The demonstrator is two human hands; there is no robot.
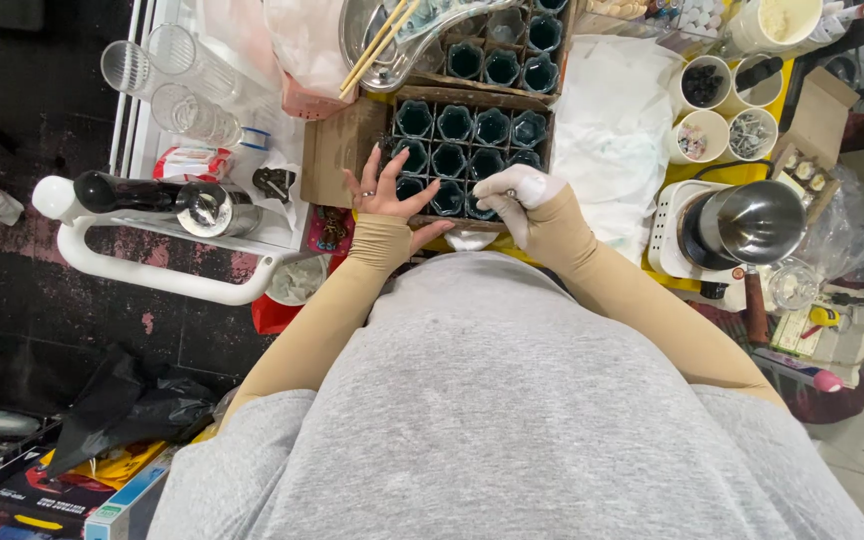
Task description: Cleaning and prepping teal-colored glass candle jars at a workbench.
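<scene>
Your left hand [384,193] rests fingers spread on the cardboard tray's [472,140] near edge, steadying the dark teal cups [449,160]. Your gloved right hand [518,196] pinches a small metal tool, fingers pressed together, over the front row.

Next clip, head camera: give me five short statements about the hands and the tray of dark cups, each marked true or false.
1. The left hand is bare, fingers spread at the cardboard tray. True.
2. The right hand is bare. False: it wears a white glove.
3. The tray holds teal-dark cups in rows. True.
4. Chopsticks lie inside the tray. False: they rest on a metal dish beyond it.
5. The metal pot stands left of the tray. False: right.
</scene>
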